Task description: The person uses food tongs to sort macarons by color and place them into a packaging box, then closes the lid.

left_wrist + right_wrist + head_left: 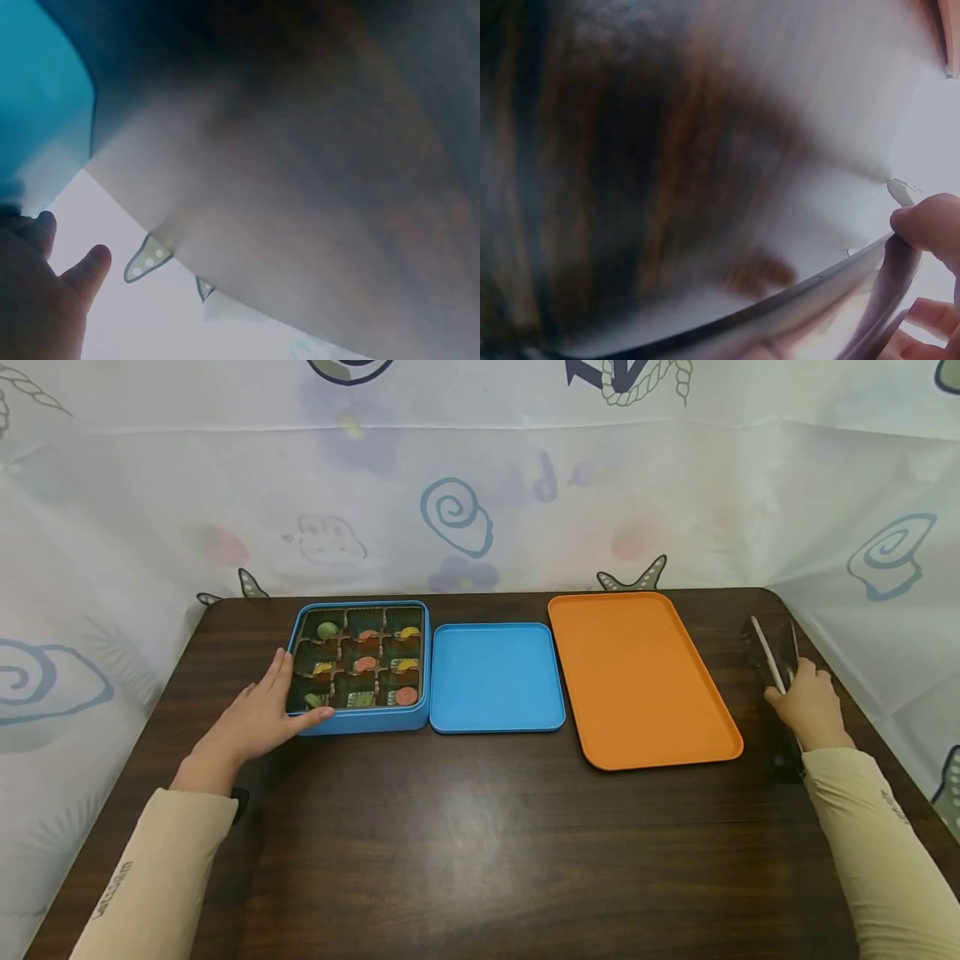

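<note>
My left hand (251,722) rests against the near left corner of a blue box (367,721), fingers straight along its left side and thumb along its front. Inside the box, a dark compartmented insert holds small green, yellow and pinkish pieces (365,664), one per visible pocket. The left wrist view catches the blue box side (45,90) and part of that hand (45,277). At the far right, my right hand (812,708) grips a pair of metal tongs (767,652), their tips spread apart and pointing away. In the right wrist view, thumb and fingers hold the shiny tongs (780,307).
A flat blue square tray (497,677) lies right beside the box. Next to it lies a larger orange tray (637,685), slightly turned. All stand on a dark wooden table (480,852) with a patterned white cloth (525,510) behind and at the sides.
</note>
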A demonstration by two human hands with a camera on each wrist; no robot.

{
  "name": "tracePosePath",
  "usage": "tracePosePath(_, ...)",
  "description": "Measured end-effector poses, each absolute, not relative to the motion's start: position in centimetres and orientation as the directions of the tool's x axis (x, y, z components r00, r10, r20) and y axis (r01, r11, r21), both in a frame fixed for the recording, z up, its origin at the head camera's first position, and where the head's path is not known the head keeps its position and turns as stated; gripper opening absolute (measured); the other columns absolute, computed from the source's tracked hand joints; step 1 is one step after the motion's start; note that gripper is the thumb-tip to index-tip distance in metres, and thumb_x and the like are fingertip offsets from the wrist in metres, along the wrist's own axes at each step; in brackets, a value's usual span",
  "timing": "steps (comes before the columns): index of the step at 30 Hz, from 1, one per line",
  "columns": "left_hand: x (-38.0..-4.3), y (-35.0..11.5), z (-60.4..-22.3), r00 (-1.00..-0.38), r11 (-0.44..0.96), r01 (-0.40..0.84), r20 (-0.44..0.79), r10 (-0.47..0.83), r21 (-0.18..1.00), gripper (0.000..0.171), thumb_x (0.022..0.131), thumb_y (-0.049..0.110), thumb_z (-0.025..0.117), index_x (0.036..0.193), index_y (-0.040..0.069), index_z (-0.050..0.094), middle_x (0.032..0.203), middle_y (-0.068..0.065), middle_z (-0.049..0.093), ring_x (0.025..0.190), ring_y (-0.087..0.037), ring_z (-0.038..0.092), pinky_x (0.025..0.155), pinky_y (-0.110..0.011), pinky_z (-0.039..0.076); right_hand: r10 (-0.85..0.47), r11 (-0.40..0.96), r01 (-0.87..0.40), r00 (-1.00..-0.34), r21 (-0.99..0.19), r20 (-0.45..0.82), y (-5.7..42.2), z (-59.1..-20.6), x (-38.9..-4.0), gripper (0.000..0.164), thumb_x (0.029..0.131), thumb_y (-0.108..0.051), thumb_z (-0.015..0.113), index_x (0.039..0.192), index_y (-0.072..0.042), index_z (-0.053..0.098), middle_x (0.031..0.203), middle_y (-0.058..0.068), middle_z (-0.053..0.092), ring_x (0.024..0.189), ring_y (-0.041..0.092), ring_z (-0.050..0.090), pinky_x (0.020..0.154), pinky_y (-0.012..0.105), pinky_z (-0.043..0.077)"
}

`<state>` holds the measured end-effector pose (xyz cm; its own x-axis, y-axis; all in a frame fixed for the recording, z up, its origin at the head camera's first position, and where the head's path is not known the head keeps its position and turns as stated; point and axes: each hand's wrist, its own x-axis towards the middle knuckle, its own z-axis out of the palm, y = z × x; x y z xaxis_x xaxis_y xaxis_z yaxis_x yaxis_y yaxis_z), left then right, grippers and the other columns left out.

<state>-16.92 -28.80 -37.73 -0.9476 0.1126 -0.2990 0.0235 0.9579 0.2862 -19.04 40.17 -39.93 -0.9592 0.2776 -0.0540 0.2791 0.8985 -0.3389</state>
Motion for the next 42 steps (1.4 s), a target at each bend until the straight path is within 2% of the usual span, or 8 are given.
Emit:
tracePosePath(7, -16.7, -28.7, -37.4, -0.954, 0.963, 0.017, -0.284, 0.096, 0.267, 0.116, 0.083, 0.074, 0.044, 0.148, -0.002, -0.015, 0.154, -0.023, -0.020, 0.139, -0.055, 0.009, 0.108, -0.071, 0.011, 0.267, 0.903, 0.270, -0.962, -0.333, -0.057, 40.2, -39.7, -18.9, 0.073, 0.089, -0.022, 0.051, 0.137, 0.022, 0.018, 0.120, 0.050, 0.032, 0.103, 0.062, 0.038, 0.086, 0.068, 0.035)
tracePosePath(13, -16.5, -28.6, -37.2, -0.971, 0.959, 0.024, -0.224, 0.090, 0.281, 0.113, 0.084, 0.072, 0.046, 0.149, -0.003, -0.008, 0.155, -0.027, -0.014, 0.139, -0.054, 0.010, 0.108, -0.071, 0.012, 0.279, 0.905, 0.300, -0.954, -0.303, -0.112, 40.0, -39.3, -18.8, 0.080, 0.091, -0.029, 0.050, 0.141, 0.020, 0.012, 0.123, 0.051, 0.028, 0.101, 0.063, 0.039, 0.084, 0.068, 0.037)
tracePosePath(19, -15.9, -27.3, -36.5, -0.995, 0.961, 0.075, -0.040, 0.089, 0.268, 0.102, 0.086, 0.067, 0.049, 0.151, -0.002, 0.010, 0.156, -0.029, 0.006, 0.136, -0.054, 0.020, 0.106, -0.070, 0.020, 0.261, 0.908, 0.276, -0.961, -0.314, -0.091, 38.4, -38.0, -19.1, 0.079, 0.093, -0.030, 0.047, 0.144, 0.017, 0.008, 0.131, 0.053, 0.018, 0.109, 0.069, 0.029, 0.087, 0.071, 0.033)
tracePosePath(22, -15.5, -25.9, -35.8, -0.990, 0.958, 0.134, 0.075, 0.118, 0.255, 0.092, 0.088, 0.059, 0.053, 0.149, -0.002, 0.022, 0.155, -0.028, 0.018, 0.136, -0.051, 0.026, 0.107, -0.067, 0.025, 0.220, 0.911, 0.231, -0.973, -0.342, -0.071, 36.7, -37.0, -19.3, 0.078, 0.094, -0.028, 0.046, 0.146, 0.014, 0.005, 0.136, 0.051, 0.013, 0.116, 0.068, 0.024, 0.092, 0.072, 0.030)
tracePosePath(26, -15.1, -23.4, -35.3, -0.950, 0.940, 0.254, 0.242, 0.198, 0.229, 0.073, 0.088, 0.041, 0.063, 0.142, -0.001, 0.038, 0.148, -0.026, 0.035, 0.132, -0.046, 0.038, 0.104, -0.062, 0.035, 0.106, 0.920, 0.118, -0.993, -0.374, -0.052, 33.7, -35.5, -19.6, 0.076, 0.096, -0.026, 0.046, 0.148, 0.011, 0.004, 0.140, 0.049, 0.011, 0.120, 0.067, 0.022, 0.095, 0.073, 0.028)
tracePosePath(30, -14.6, -20.7, -35.4, -0.876, 0.904, 0.389, 0.376, 0.303, 0.178, 0.058, 0.086, 0.027, 0.067, 0.135, 0.000, 0.049, 0.140, -0.023, 0.047, 0.124, -0.041, 0.049, 0.098, -0.057, 0.044, -0.048, 0.917, -0.020, -0.997, -0.399, -0.061, 30.6, -34.4, -19.9, 0.075, 0.096, -0.023, 0.050, 0.149, 0.008, 0.006, 0.143, 0.046, 0.012, 0.127, 0.064, 0.020, 0.099, 0.072, 0.025)
tracePosePath(34, -13.9, -18.2, -35.8, -0.824, 0.865, 0.484, 0.399, 0.402, 0.129, 0.051, 0.086, 0.023, 0.068, 0.131, 0.002, 0.054, 0.134, -0.020, 0.053, 0.116, -0.038, 0.056, 0.095, -0.053, 0.048, -0.172, 0.907, -0.121, -0.981, -0.403, -0.093, 27.6, -33.8, -20.1, 0.073, 0.096, -0.024, 0.050, 0.150, 0.004, 0.010, 0.145, 0.041, 0.014, 0.128, 0.060, 0.022, 0.100, 0.070, 0.028)
tracePosePath(42, -12.7, -14.6, -37.1, -0.754, 0.798, 0.600, 0.378, 0.537, 0.062, 0.043, 0.086, 0.021, 0.068, 0.125, 0.006, 0.061, 0.130, -0.017, 0.058, 0.114, -0.031, 0.061, 0.090, -0.044, 0.053, -0.350, 0.889, -0.305, -0.933, -0.342, -0.079, 21.9, -34.2, -19.9, 0.067, 0.093, -0.017, 0.056, 0.147, 0.004, 0.022, 0.146, 0.033, 0.027, 0.132, 0.049, 0.032, 0.105, 0.061, 0.034)
